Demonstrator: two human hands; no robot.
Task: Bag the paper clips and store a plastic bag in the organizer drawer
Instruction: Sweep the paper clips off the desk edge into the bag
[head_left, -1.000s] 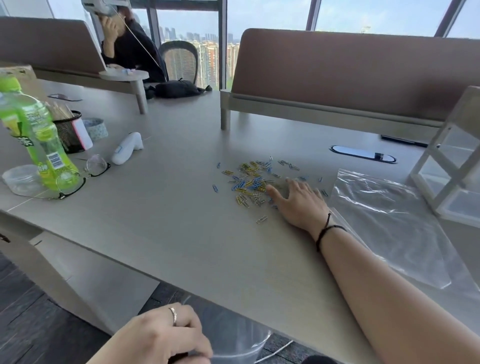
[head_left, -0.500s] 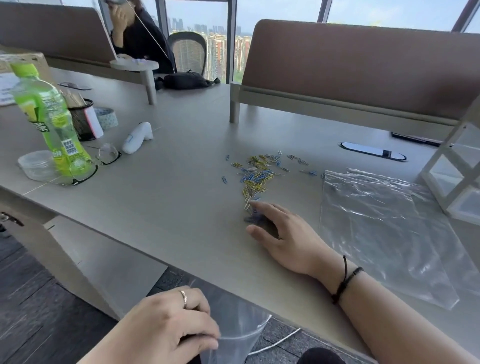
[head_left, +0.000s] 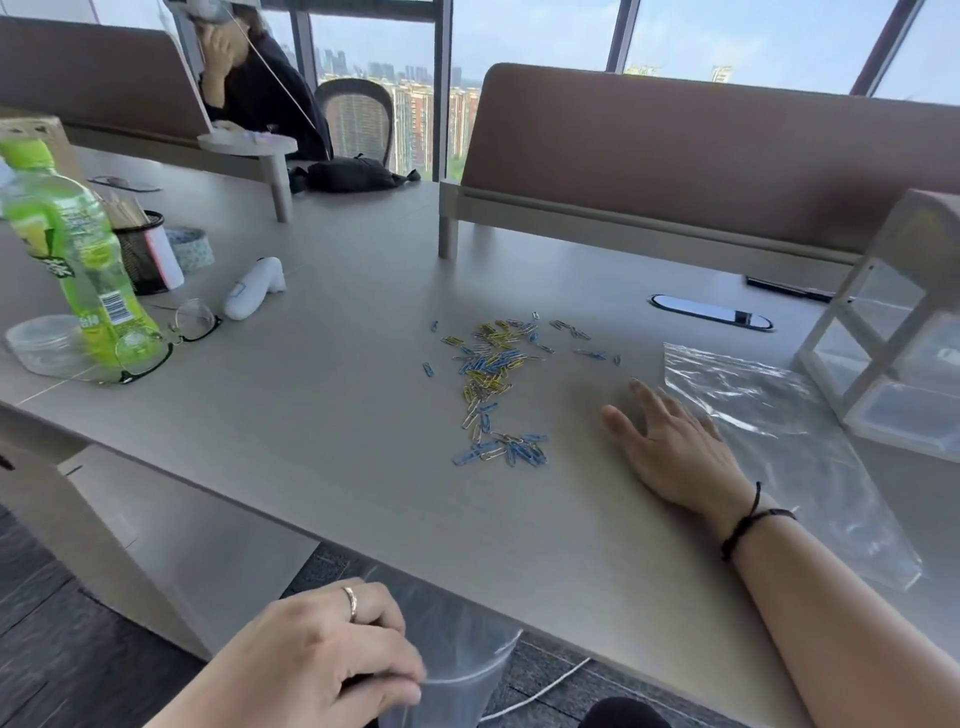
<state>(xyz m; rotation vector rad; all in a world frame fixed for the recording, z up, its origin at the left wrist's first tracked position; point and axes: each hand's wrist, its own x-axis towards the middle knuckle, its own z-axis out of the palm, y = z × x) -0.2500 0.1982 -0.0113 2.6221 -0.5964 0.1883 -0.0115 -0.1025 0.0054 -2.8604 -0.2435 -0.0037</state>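
Blue, yellow and silver paper clips (head_left: 493, 384) lie scattered on the grey desk (head_left: 322, 415), trailing into a small cluster nearer the front edge. My right hand (head_left: 670, 447) rests flat on the desk just right of that trail, fingers spread, holding nothing. My left hand (head_left: 322, 670), wearing a ring, is below the desk's front edge, pinching the rim of a clear plastic bag (head_left: 457, 670) that hangs open. A second clear plastic bag (head_left: 779, 447) lies flat to the right. The white organizer with clear drawers (head_left: 893, 353) stands at the far right.
At the left stand a green bottle (head_left: 78, 260), glasses (head_left: 176, 338), a clear lid (head_left: 47, 343), a mesh pen cup (head_left: 140, 249), tape and a white handheld device (head_left: 254, 296). A brown divider panel (head_left: 701, 156) runs behind. Another person sits at the back left.
My right hand dragged some clips toward the front edge, then lifted off them and moved right, beside the flat bag. My left hand kept hold of its bag below the edge.
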